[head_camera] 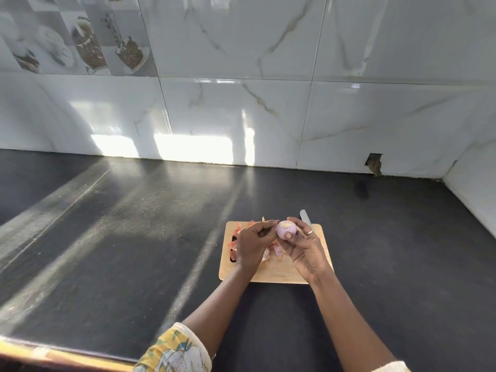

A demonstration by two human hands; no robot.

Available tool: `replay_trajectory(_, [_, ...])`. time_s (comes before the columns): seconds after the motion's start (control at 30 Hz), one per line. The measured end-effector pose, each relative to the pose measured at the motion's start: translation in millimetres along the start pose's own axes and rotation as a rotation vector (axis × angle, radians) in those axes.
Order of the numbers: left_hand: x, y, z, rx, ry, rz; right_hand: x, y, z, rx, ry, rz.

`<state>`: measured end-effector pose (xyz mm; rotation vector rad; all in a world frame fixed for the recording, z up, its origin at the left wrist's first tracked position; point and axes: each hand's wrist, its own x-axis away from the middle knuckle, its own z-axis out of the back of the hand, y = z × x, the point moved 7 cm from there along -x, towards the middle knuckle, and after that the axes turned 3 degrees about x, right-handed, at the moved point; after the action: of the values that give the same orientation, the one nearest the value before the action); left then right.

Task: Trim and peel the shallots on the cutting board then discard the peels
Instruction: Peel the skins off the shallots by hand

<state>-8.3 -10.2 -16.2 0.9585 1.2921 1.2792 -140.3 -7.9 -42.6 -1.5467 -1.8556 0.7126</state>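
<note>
Shallot (287, 230) is off the board (279, 272), held in the air above its far edge. It is pale pink, the outer skin is mostly gone, and the cut end faces up.
Right hand (306, 248): fingers curled round the shallot's right and back side, thumb pressed on its near side. This is a firm wrap grip. There is a ring (309, 232) on one finger.
Left hand (252, 245): fingers curled, with thumb and forefinger tips pinched in at the shallot's left side. I can't tell if a strip of skin is between them.
Peels (275, 249): a loose reddish pile on the board, running from its far-left corner towards the middle and partly hidden under the left hand. One scrap sticks up past the far edge.
Knife (305, 217): only the blade tip shows. It pokes past the board's far edge near the far-right corner, and the rest is hidden behind the right hand.
The board lies flat on the dark worktop (134, 224), right of centre and well clear of the back edge at the tiled wall (241, 103). The slot along its left edge is partly covered.
Sun streaks run across the worktop's left half. A floral sleeve (174, 350) shows at the front edge.
</note>
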Motion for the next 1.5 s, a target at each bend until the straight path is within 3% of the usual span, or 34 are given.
replay_trajectory(0.17, [-2,-8,5,0.051,0.047,0.064,-1,4,3,-0.028,-0.013,-0.039])
replay_trajectory(0.4, [5,-7,-2,0.254,-0.063,0.097,1,4,-1,-0.022,-0.015,-0.053])
replay_trajectory(0.87, [3,6,-2,-0.12,-0.019,-0.034,3,6,1,-0.024,0.007,-0.052])
replay_trajectory(1.03, [0,-4,7,-0.126,0.103,0.068,5,8,-1,-0.05,-0.009,-0.077])
replay_trajectory(1.5, [4,-10,-9,-0.469,-0.164,0.014,10,5,9,-0.126,0.16,-0.092])
